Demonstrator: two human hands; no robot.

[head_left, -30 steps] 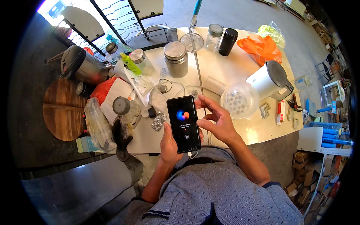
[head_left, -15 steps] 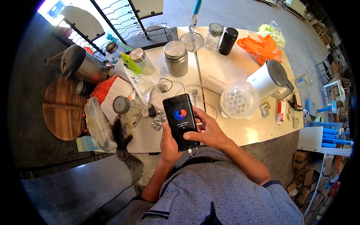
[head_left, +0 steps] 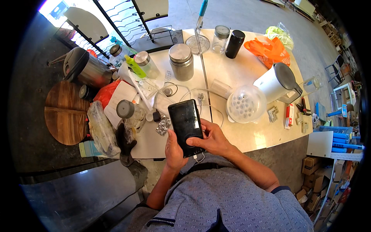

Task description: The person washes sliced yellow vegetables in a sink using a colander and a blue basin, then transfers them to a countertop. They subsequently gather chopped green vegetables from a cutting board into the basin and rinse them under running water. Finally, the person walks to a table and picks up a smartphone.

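A black smartphone (head_left: 184, 118) with a dark screen is held between both hands above the near edge of the table. Along its left side, my left hand (head_left: 174, 150) grips the lower part, thumb up the edge. My right hand (head_left: 212, 139) wraps the right side, its thumb lying over the lower screen. The white cable (head_left: 199, 157) meets the phone's bottom end. Just left of the phone, a crumpled silver foil piece (head_left: 163, 125) and a black plug (head_left: 156, 116) lie on the table.
The white table (head_left: 247, 139) carries a steel canister (head_left: 181, 63), a glass jar (head_left: 130, 112), a white kettle (head_left: 276, 81), a clear plastic dome (head_left: 247, 103) and an orange bag (head_left: 268, 50). A black tumbler (head_left: 235, 44) stands at the back. Left is a round wooden board (head_left: 65, 123).
The phone's screen has gone from lit, with a coloured round picture, to dark. My right thumb has shifted slightly left on the screen; both hands keep their hold.
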